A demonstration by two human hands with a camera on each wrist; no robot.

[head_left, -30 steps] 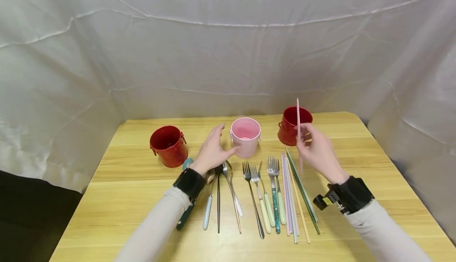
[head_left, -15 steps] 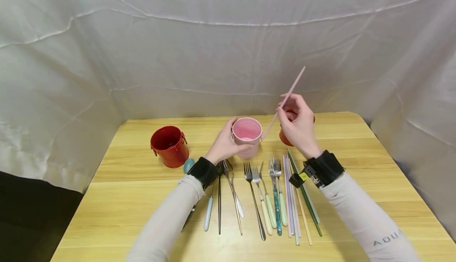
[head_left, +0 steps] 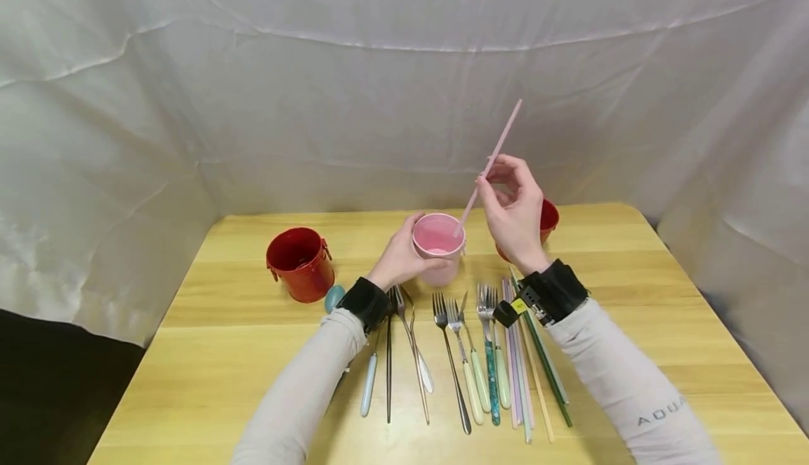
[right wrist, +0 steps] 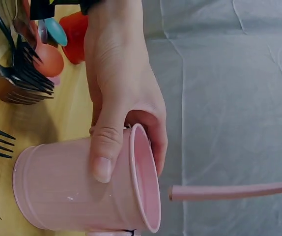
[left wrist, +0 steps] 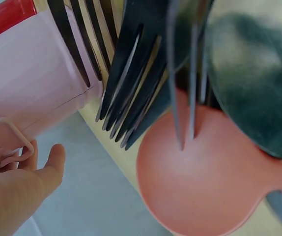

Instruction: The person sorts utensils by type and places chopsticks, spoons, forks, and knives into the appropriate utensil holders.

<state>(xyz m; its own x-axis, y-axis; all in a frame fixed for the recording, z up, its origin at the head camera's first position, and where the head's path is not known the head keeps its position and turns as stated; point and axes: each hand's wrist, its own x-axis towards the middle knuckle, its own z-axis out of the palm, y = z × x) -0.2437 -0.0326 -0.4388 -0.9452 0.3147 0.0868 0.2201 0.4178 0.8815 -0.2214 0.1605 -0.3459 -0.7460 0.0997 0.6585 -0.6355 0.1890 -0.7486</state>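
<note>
My left hand (head_left: 409,251) grips the pink bucket (head_left: 438,241) at the middle of the table, thumb in front and fingers behind. The right wrist view shows this left hand (right wrist: 116,123) wrapped round the pink bucket (right wrist: 77,191) at its rim. Above and to the right, my right hand (head_left: 488,185) pinches a long pink chopstick (head_left: 499,143) that slants down to the left. Its lower tip hangs just over the bucket's mouth, as the pink chopstick (right wrist: 234,191) shows in the right wrist view. The left wrist view shows the bucket's side (left wrist: 28,88) and a fingertip (left wrist: 47,164).
One red bucket (head_left: 298,263) stands at the left; another red bucket (head_left: 548,218) is partly hidden behind my right hand. Spoons (head_left: 413,352), forks (head_left: 470,359) and several chopsticks (head_left: 527,367) lie in a row on the wooden table (head_left: 221,352). White cloth encloses the table.
The left hand reached forward and took hold of the pink bucket. The right hand rose and moved left with the pink chopstick, tilting it until its tip came over the bucket.
</note>
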